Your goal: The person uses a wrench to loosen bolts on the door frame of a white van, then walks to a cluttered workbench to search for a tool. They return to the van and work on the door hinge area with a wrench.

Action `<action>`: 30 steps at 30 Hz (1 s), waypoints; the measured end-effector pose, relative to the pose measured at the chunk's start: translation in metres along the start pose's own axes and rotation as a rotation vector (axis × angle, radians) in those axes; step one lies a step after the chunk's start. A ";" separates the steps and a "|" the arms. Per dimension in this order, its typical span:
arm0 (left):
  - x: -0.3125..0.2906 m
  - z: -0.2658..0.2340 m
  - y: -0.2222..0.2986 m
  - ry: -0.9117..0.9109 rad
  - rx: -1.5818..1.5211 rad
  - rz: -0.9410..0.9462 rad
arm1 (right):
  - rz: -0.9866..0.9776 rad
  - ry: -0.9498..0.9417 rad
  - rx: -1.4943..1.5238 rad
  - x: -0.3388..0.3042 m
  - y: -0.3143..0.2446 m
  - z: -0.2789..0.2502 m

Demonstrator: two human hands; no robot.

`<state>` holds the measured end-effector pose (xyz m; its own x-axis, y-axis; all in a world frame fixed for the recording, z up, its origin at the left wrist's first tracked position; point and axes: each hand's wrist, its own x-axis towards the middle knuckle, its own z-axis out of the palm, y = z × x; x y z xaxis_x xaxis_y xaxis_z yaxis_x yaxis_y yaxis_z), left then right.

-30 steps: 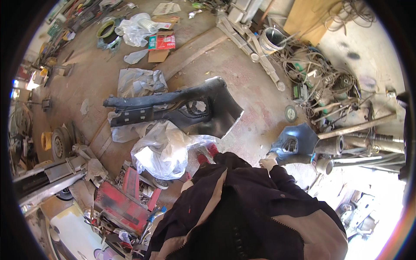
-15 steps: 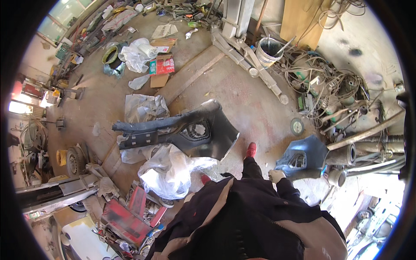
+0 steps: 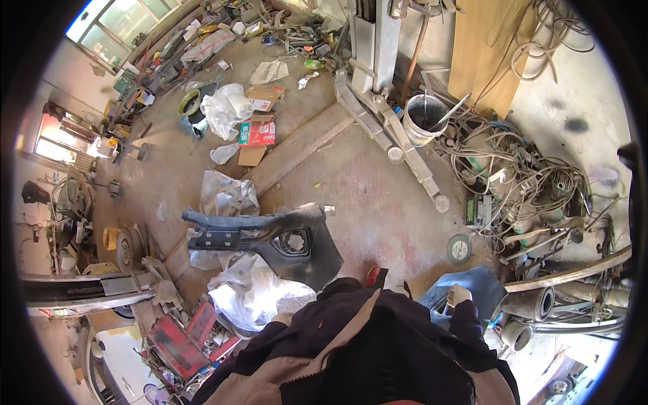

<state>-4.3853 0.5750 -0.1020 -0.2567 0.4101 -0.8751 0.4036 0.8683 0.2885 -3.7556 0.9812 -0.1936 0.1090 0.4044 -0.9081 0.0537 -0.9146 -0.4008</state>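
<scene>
Looking a bit curled at the right fingers, with the blue car panel right behind them, close to the right edge of the floor. Cannot tell if touching that panel or only hanging above it, nor if holding anything. Mostly tucked behind a sleeve at the left fingers, seen just beside the white plastic bag. Cannot tell there if wide, narrow or holding.

Between the two panels, showing a red shoe on the floor. Left of the shoe, nearer the floor's middle, see the big black car panel, with plastic poking out along both long sides. Farther out, by the floor's right edge, see a round disc and a messy heap of hoses.

Seems to be at the step of standing or walking near the panels, not lifting yet. For a grab at the blue one, would need to open the fingers, get a rim between them and squeeze. For the long black one, would likely need both sides to help, stepping clear of the slippery plastic.
</scene>
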 end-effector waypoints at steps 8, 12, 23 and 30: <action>0.082 -0.026 0.064 0.031 0.162 0.005 | -0.533 -0.110 -1.749 0.031 -0.029 0.048; 0.138 -0.066 0.105 -0.002 0.097 -0.045 | -0.343 -0.243 -1.675 0.063 -0.051 0.084; 0.278 -0.340 0.251 0.382 0.363 0.355 | 0.070 -0.133 0.021 0.167 -0.358 0.228; 0.344 -0.483 0.292 0.506 0.134 0.253 | -0.123 -0.217 -0.271 0.186 -0.546 0.451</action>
<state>-4.7799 1.1046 -0.1314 -0.5120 0.7115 -0.4813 0.6065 0.6962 0.3840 -4.2124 1.5531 -0.1983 -0.1259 0.4739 -0.8715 0.3178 -0.8129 -0.4880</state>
